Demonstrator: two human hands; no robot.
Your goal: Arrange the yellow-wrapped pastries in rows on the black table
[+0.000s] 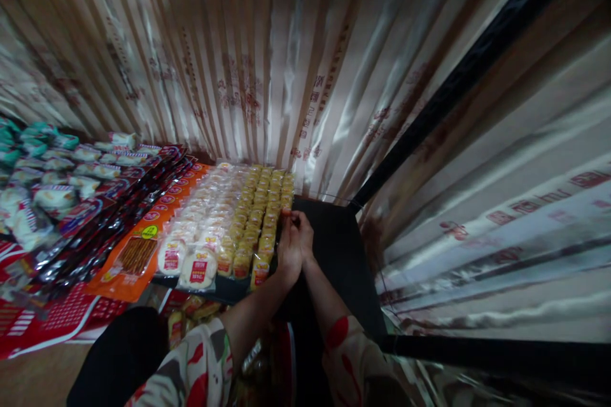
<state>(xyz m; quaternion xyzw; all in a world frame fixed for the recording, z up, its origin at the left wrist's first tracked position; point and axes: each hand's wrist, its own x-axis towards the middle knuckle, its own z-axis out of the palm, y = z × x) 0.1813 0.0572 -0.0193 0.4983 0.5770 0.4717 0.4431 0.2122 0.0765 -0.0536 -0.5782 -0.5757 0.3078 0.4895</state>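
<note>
My left hand (289, 247) lies edge-on along the right side of the yellow-wrapped snack packs (260, 206), its fingers stretched out and touching the outermost row. Close against it, my right hand (305, 233) has its fingers bent near the left fingertips; what lies between them, if anything, is hidden. The yellow packs stand in tight rows on a black shelf (341, 254). Left of them are rows of round white biscuits in clear wrappers (198, 267), with red labels at the front.
An orange snack bag (136, 257) and a row of dark red packets (102, 213) lie further left, then white-wrapped packs (55, 197) and green packs (35, 138). A red basket (62, 311) is below. Black posts (405, 146) and printed curtain sheeting (286, 63) bound the shelf.
</note>
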